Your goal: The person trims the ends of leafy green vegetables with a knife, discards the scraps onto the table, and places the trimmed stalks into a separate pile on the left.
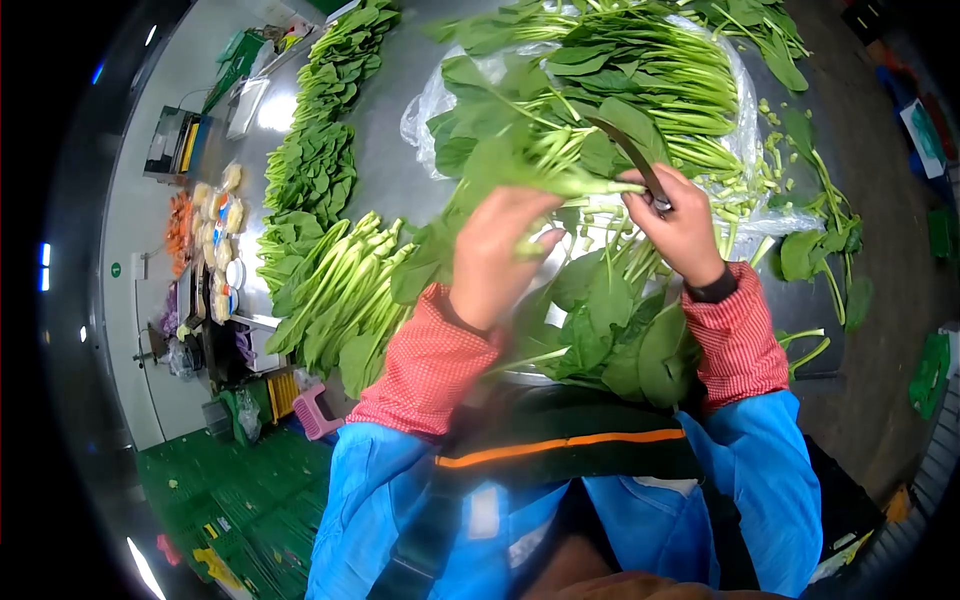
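I've got the left hand (495,262) closed round a spinach bunch (500,165): broad dark-green leaves and pale green stems, held over the steel table (390,150). The right hand (683,228) grips a knife (628,150), its dark blade at the stem ends.

A steel desk (390,170) carries a long row of loose green leaves (320,150) along its left edge, with a heap of stemmed greens (340,290) at the near end of that row. A clear plastic sheet (425,105) lies at the far middle of the desk, and cut stem bits (770,175) are scattered on its right side. Below the desk's near left corner stand a pink stool (315,410) and a yellow crate (283,392), with green crates (230,500) nearer still.
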The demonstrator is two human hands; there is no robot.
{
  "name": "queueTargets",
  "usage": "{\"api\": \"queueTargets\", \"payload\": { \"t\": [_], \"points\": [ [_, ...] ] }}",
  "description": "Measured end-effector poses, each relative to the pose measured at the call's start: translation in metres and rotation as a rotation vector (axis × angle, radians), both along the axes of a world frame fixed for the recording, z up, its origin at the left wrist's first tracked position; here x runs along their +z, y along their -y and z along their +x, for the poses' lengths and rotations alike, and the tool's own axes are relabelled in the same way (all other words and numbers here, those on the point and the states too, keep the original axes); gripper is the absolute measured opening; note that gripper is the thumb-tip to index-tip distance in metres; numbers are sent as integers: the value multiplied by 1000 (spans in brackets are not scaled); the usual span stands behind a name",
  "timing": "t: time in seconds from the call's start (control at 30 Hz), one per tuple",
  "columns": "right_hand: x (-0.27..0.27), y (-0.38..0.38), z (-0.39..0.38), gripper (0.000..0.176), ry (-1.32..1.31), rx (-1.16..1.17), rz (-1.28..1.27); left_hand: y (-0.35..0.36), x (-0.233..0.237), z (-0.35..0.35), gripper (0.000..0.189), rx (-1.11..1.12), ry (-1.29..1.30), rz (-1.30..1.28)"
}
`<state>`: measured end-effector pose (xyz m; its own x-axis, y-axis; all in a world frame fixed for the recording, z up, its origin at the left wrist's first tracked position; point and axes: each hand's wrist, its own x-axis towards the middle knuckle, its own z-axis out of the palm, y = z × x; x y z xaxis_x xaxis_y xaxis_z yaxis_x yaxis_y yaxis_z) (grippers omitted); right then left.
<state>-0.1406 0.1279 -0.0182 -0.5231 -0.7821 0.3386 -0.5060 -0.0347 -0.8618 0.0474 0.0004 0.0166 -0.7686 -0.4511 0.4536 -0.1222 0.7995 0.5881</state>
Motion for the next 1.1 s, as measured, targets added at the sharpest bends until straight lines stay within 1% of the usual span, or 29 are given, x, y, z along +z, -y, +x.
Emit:
{"api": "queueTargets", "payload": {
  "t": [0.03,0.1,0.13,0.17,0.23,0.27,0.3,0.33,0.37,0.4,0.47,0.5,0.53,0.6,0.63,0.67,0.73,0.77,0.8,0.83,0.87,0.9,0.93,1.0,1.03,1.07,1.1],
  "points": [
    [8,-10,-1,21,27,29,-9,-4,4,-10,35,-20,-33,-102],
    [18,-25,-3,19,78,57,10,-16,10,-27,36,-75,14,-140],
    [16,-29,-3,19,162,59,-5,-21,11,-33,36,-103,36,-159],
    [12,-33,-4,19,247,61,-20,-22,4,-36,36,-146,174,-99],
    [5,-40,-6,19,390,45,-11,-28,-10,-44,34,-160,201,124],
    [6,-45,-6,18,440,24,57,-32,-16,-48,33,-167,217,234],
    [3,-48,-4,18,430,-18,27,-35,-19,-50,30,-182,220,452],
    [-3,-50,-2,17,418,-57,-2,-36,-20,-52,30,-152,272,604],
    [-7,-54,-2,14,204,-135,22,-36,-20,-54,29,-118,325,757],
    [-8,-59,-2,14,0,-152,35,-36,-20,-55,29,-80,381,910],
    [-8,-69,-1,12,-413,-182,61,-35,-31,-56,26,-108,310,1020],
    [-12,-74,1,11,-458,-165,168,-36,-31,-55,26,-113,295,1051],
    [-22,-78,-2,11,-442,-171,211,-38,-31,-54,25,-117,281,1084],
    [-58,-88,-15,9,-419,-177,292,-40,-29,-54,25,-102,235,1245],
    [-65,-91,-19,9,-381,-212,345,-40,-28,-53,26,-99,201,1327],
    [-71,-94,-20,9,-320,-243,326,-39,-27,-53,27,-98,169,1407],
    [-55,-95,-15,9,-195,-294,294,-41,-29,-52,31,-80,202,1377],
    [-44,-90,-8,9,-202,-291,152,-41,-31,-52,31,-66,243,1377],
    [-33,-85,-4,10,-252,-226,149,-41,-32,-55,32,-59,281,1371],
    [-23,-81,0,11,-303,-161,144,-44,-32,-56,32,-109,244,1362],
    [-20,-80,3,11,-352,-95,141,-45,-29,-55,32,-111,258,1369],
    [-23,-77,3,11,-386,-78,198,-47,-24,-53,32,-112,273,1378],
    [-33,-77,0,12,-360,-77,244,-47,-21,-51,32,-112,286,1387],
    [-63,-81,-9,15,-316,-61,330,-44,-27,-47,31,-94,229,1385],
    [-69,-80,-10,15,-250,-102,331,-42,-30,-46,30,-83,202,1383],
    [-74,-80,-9,18,-4,-76,266,-41,-32,-45,31,-85,191,1371],
    [-63,-79,-3,20,243,-50,203,-41,-34,-46,33,-86,181,1363]
  ]
}}
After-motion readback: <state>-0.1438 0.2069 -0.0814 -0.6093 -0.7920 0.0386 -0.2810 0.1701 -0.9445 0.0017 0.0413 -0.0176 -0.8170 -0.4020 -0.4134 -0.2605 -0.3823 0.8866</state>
